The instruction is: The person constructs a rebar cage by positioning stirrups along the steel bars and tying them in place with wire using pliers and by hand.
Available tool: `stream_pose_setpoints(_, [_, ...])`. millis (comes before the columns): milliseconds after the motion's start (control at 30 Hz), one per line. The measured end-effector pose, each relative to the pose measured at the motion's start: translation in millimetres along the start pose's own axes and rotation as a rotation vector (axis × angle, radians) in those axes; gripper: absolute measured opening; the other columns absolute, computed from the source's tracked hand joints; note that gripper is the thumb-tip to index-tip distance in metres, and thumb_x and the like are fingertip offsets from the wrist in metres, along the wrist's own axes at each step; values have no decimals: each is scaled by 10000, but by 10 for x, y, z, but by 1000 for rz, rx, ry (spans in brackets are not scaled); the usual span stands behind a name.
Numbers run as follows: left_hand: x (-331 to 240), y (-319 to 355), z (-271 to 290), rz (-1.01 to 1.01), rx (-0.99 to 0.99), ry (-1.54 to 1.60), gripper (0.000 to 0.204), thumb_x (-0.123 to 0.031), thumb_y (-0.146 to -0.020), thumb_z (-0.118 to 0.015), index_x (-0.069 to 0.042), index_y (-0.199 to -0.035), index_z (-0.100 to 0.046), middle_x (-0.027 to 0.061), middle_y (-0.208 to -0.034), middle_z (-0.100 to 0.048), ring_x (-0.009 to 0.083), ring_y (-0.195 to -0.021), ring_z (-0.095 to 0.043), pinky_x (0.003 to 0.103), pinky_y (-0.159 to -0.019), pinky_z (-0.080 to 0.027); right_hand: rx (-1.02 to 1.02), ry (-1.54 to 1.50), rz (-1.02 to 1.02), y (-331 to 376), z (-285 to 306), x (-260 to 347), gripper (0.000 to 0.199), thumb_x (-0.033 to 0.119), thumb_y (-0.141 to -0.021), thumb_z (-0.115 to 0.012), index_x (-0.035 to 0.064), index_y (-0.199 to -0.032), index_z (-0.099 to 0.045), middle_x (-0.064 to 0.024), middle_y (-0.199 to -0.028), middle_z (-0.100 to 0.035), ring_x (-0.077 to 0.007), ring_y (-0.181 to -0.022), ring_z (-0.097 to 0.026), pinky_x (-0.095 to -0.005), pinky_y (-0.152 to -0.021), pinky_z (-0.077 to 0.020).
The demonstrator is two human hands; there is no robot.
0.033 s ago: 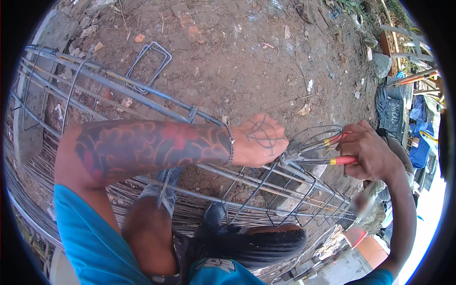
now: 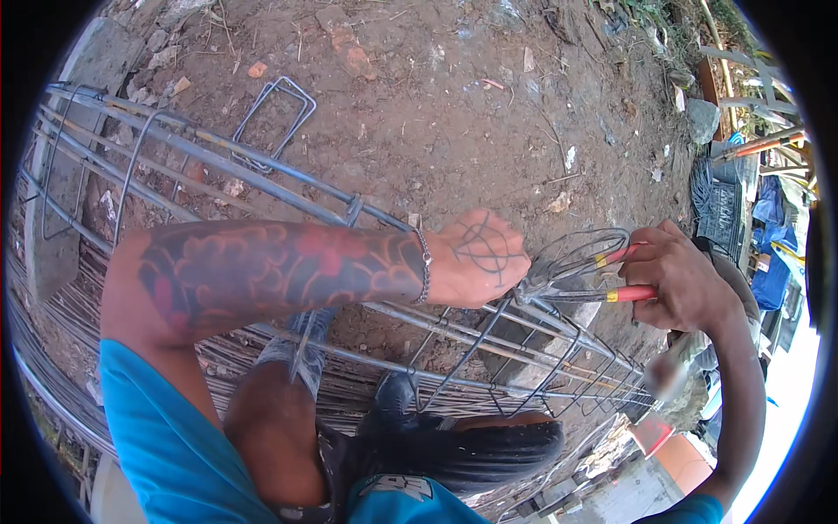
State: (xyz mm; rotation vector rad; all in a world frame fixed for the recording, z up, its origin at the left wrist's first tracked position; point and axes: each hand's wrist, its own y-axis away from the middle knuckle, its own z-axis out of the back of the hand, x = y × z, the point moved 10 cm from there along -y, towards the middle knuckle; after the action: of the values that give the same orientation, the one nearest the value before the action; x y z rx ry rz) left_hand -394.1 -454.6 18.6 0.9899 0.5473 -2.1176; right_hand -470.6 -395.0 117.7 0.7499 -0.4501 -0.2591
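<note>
A long cage of steel rebar [image 2: 262, 182] with square stirrups runs across in front of me, from far left to near right. My left hand [image 2: 484, 255] is closed in a fist over the cage's top bars; its fingertips and whatever they grip are hidden beneath it. Beside it on the right, the jaws of a pair of pincers [image 2: 630, 294] sit at a bar and stirrup crossing. My right hand [image 2: 685, 275] is closed round the pincers' red and yellow handles. Loops of thin tie wire [image 2: 580, 237] curve between the two hands, just above the tool.
Bent stirrups [image 2: 305, 109] lie on the bare soil beyond the cage. Many loose bars [image 2: 52, 336] are stacked on the near left, by a concrete slab [image 2: 48, 262]. A black crate [image 2: 723, 210] and blue tarp [image 2: 770, 262] stand at right. Another person is partly visible beyond my right hand.
</note>
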Motion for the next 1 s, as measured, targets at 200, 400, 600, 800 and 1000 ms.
stream_pose_setpoints(200, [-14,23,25,-15,-29,41,152,-253,-898,-403,-137,-803,-432,16,-841,-461,201,-937,-478,384,-934,-352,-60,145,63,-93,159,35,192,177,-516,-666,68,-628,-554,-41,-685,-556,-222,-798,-532,-352,-743,-383])
stream_pose_setpoints(400, [-78,49,87,-218,-330,-68,80,-171,-807,-485,-106,-772,-456,49,-789,-464,234,-819,-497,392,-788,-371,-81,169,-134,-111,149,-186,210,195,-538,-669,79,-654,-538,-57,-638,-499,-232,-756,-526,-343,-718,-393])
stream_pose_setpoints(600, [-119,60,219,-296,-517,32,142,-68,-653,-602,-77,-672,-461,82,-639,-445,270,-599,-504,396,-527,-381,-119,219,-103,-116,106,-210,263,242,-574,-651,75,-738,-531,-71,-662,-517,-251,-703,-548,-365,-722,-397])
stream_pose_setpoints(800, [-206,87,371,-337,-529,22,155,-70,-633,-613,-71,-660,-461,90,-642,-467,281,-605,-520,408,-519,-386,-193,470,-144,-144,96,-231,242,253,-645,-633,68,-705,-489,-73,-665,-511,-250,-674,-535,-340,-673,-393])
stream_pose_setpoints(1000, [-41,-88,145,-38,-17,9,216,-247,-698,-653,-63,-759,-558,106,-809,-557,298,-818,-565,389,-734,-448,-522,705,18,-89,350,22,209,218,-615,-587,79,-679,-445,-48,-661,-406,-208,-641,-450,-336,-604,-370])
